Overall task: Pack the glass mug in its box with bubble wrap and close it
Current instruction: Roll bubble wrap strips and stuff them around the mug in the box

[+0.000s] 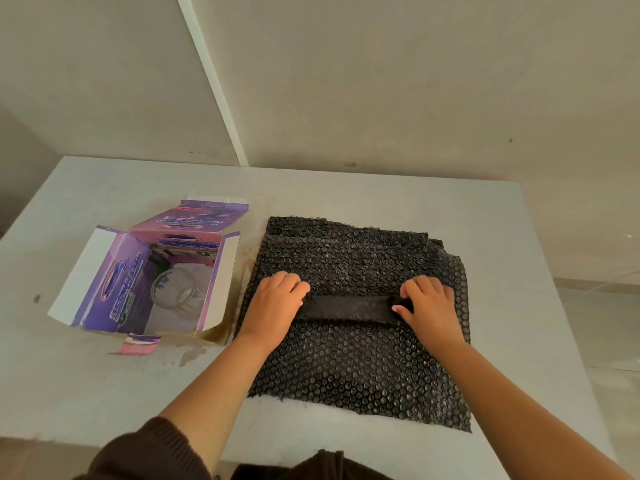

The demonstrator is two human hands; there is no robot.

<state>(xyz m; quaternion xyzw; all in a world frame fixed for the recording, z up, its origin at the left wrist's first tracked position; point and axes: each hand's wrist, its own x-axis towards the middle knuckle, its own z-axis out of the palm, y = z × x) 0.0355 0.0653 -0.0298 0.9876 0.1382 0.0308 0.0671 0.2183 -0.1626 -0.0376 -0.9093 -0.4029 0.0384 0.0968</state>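
Observation:
A black bubble wrap sheet (353,362) lies spread on the grey table (491,216), partly folded at its far side. A narrow smooth fold of it runs across the middle, between my hands. My left hand (275,303) grips the fold's left end with curled fingers. My right hand (431,306) pinches the fold's right end. To the left stands the purple box (121,285), top flaps open. The clear glass mug (178,287) sits inside it, seen from above.
A small pink and purple torn flap (140,344) lies in front of the box. Stains mark the table near the box's right corner. Walls rise behind the table. The table's front edge is close to my body.

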